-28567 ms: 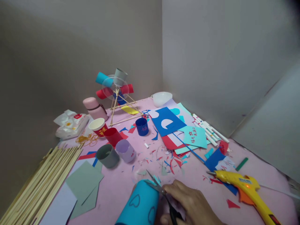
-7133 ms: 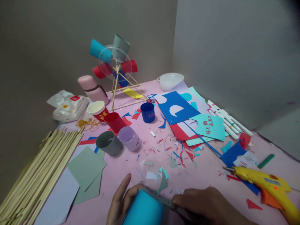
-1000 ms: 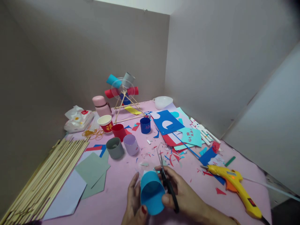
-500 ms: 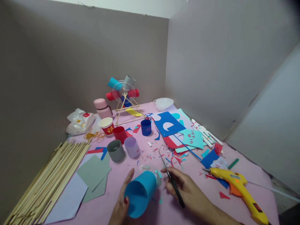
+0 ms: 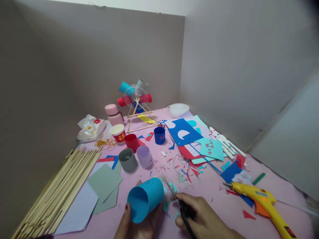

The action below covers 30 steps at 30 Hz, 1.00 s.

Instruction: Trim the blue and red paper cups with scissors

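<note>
My left hand (image 5: 147,229) is wrapped round a bright blue paper tube (image 5: 156,192) from below and the left side. The tube lies tilted, its open end facing me and to the left. My right hand (image 5: 200,212) grips black-handled scissors (image 5: 175,197), whose narrow blades point up and left beside the tube's far right end. Whether the blades touch the paper I cannot tell. Small light-blue scraps (image 5: 172,187) show next to the blades. Beyond the tube stand a grey paper cup (image 5: 127,162), a lilac one (image 5: 145,157) and a red one (image 5: 132,142).
Bamboo sticks (image 5: 62,189) and grey paper sheets (image 5: 104,186) lie on the left. At the right rests a yellow glue gun (image 5: 256,196). A stick-framed wheel model (image 5: 137,99) stands at the back, beside a pink flask (image 5: 114,114). Paper scraps (image 5: 186,171) litter the middle.
The blue tube has turned slightly and lies flatter, with my left hand further under it. The scissors have shifted down and left, closer to the tube's far end. The whole view has swung a little left.
</note>
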Motion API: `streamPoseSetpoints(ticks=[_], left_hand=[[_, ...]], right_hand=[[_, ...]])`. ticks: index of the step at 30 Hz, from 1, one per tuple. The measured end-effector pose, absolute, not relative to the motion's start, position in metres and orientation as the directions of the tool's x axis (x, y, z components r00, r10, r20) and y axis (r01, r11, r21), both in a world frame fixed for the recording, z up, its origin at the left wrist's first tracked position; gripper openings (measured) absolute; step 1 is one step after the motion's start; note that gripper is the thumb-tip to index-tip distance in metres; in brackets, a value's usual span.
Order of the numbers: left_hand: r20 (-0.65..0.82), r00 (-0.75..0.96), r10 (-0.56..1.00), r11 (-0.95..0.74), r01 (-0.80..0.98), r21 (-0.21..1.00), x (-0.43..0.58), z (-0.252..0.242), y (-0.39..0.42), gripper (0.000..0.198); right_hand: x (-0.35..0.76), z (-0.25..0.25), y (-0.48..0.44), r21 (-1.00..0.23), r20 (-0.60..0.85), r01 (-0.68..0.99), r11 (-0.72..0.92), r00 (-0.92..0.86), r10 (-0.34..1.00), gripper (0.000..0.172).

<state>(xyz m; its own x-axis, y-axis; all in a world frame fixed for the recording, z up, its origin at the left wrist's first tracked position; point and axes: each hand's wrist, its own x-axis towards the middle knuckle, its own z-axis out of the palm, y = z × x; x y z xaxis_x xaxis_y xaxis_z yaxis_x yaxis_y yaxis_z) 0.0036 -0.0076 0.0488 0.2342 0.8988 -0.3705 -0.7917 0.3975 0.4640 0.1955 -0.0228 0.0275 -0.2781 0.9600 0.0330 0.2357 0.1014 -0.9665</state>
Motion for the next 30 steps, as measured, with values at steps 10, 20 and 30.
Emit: streamPoseSetpoints(ticks=[10, 20, 30], left_hand=[[-0.318, -0.24, 0.917, 0.169, -0.489, 0.856, -0.015, 0.055, 0.011, 0.049], [-0.182, -0.319, 0.93, 0.099, -0.26, 0.961, -0.02, 0.062, 0.038, 0.049], [0.145, -0.301, 0.943, -0.104, 0.148, 0.984, 0.003, 0.071, 0.009, 0.056]], right_hand=[[0.195, 0.021, -0.022, -0.905, -0.004, 0.415, 0.099, -0.243, 0.97, 0.042], [0.195, 0.008, -0.019, -0.871, 0.097, 0.463, 0.167, -0.173, 0.98, 0.043], [0.201, 0.002, -0.02, -0.535, 0.514, 0.77, 0.348, -0.031, 0.858, 0.05]])
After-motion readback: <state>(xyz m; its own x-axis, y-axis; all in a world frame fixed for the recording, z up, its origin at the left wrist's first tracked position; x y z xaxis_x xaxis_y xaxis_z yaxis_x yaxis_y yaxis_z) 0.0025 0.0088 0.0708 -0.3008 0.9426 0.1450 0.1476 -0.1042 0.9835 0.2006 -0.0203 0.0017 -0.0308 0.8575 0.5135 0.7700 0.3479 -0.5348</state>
